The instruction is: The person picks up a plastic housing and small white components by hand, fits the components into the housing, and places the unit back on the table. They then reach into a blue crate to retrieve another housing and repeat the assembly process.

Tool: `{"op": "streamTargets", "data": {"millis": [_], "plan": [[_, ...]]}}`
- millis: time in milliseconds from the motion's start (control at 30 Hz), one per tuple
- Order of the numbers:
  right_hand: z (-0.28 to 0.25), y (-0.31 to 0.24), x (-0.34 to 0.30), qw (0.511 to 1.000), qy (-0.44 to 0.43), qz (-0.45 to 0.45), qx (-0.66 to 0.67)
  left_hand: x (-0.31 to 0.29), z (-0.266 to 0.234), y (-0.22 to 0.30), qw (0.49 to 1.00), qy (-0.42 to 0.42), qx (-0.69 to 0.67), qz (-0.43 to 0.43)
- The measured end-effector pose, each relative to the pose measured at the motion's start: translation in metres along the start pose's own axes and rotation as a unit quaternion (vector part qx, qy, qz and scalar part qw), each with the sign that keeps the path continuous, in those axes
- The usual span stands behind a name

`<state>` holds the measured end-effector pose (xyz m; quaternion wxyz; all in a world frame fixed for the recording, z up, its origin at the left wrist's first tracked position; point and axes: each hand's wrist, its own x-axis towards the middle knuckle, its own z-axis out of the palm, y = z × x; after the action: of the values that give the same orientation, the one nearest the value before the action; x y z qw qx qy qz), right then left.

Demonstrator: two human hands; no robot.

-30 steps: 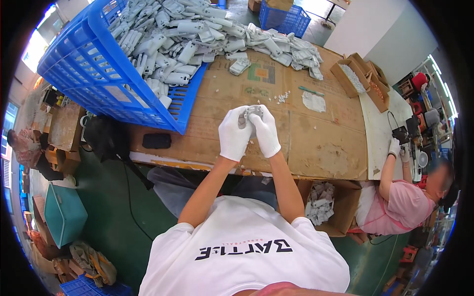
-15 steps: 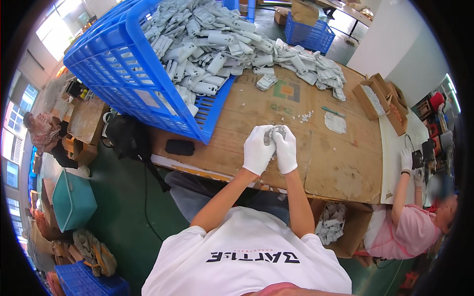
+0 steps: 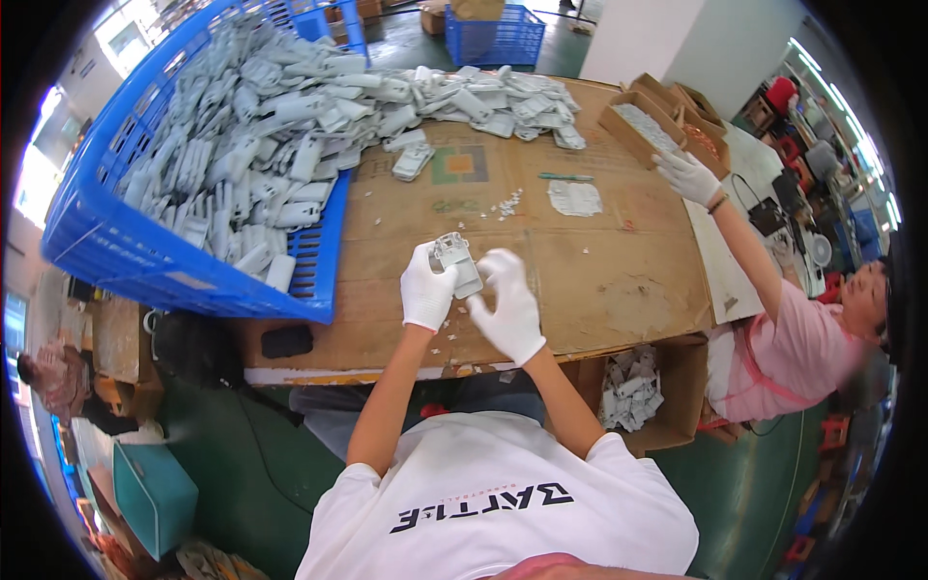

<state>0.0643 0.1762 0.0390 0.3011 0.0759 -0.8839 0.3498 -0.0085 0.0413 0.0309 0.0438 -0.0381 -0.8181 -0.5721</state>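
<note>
The left hand's grip (image 3: pixel 427 288) is holding a grey casing (image 3: pixel 461 268) above the counter (image 3: pixel 628 251), while the right hand's grip (image 3: pixel 510 309) is gaping wide just beside it. Beyond, white scraps (image 3: pixel 508 203) are lying about and similar casings (image 3: pixel 280 126) are spilling from a blue crate (image 3: pixel 97 232).

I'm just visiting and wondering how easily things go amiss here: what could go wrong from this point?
The casing might slip: the left hand seems to carry most of the hold, while the right hand is open beside it.

The loose heap of casings, spilling from the blue crate onto the table, could slide if bumped.

Small white bits on the cardboard could get scattered.
</note>
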Motion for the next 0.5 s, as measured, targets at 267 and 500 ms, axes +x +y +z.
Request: {"op": "streamTargets", "data": {"millis": [267,500], "plan": [[-0.020,0.029,-0.013,0.991,-0.074,-0.037,-0.108,-0.002,0.039,0.010,0.990,-0.141,-0.010,0.001],[-0.086,0.104,0.014,0.984,-0.096,0.082,-0.129,0.049,0.062,-0.002,0.967,-0.253,0.004,0.041]]}}
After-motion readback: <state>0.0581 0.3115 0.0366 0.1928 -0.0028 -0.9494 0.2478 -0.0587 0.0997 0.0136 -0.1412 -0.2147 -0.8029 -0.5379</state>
